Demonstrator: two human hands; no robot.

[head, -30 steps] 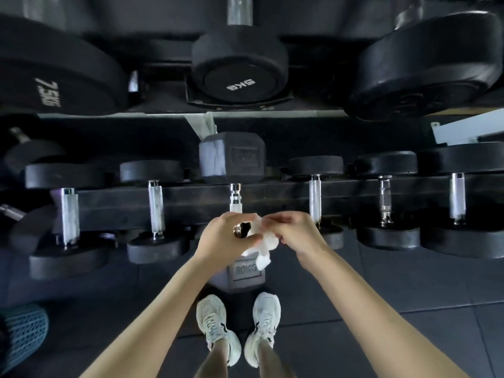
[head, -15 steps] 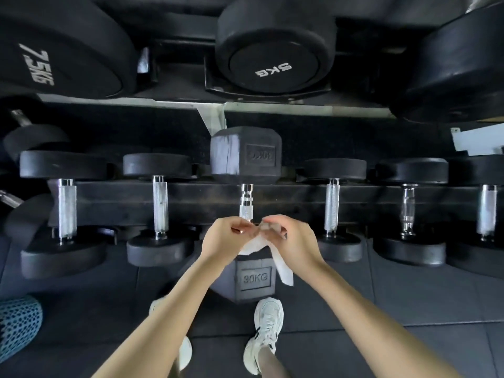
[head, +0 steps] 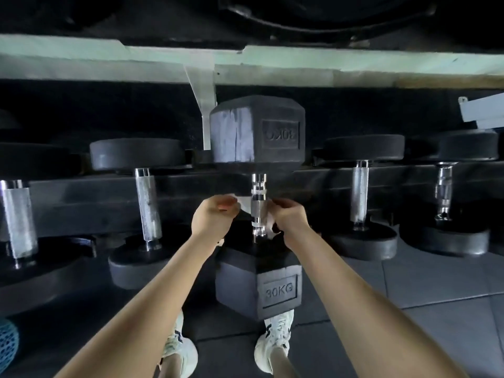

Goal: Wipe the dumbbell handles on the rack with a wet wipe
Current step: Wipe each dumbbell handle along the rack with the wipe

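Pinching a white wet wipe (head: 244, 205) at both ends, the person holds it against the chrome handle (head: 258, 207) of the hexagonal 30KG dumbbell (head: 259, 287). The wipe passes behind the bar as the head camera sees it. The left hand (head: 214, 218) sits just left of that handle, fingers curled, thumb and fingertips nipping the wipe's edge. The right hand (head: 289, 218) sits just right of the handle, fingers curled inward on the other end, and a crumpled tail of wipe shows beside the bar below its knuckles. The 30KG dumbbell lies across the black rack rail (head: 81, 197), one head beyond the rail and the labelled head nearer the person. A round-headed dumbbell (head: 147, 203) rests on the rail to its left and another (head: 360, 195) to its right. Two white shoes (head: 275, 339) stand on the grey floor tiles (head: 436, 282) below its labelled head.
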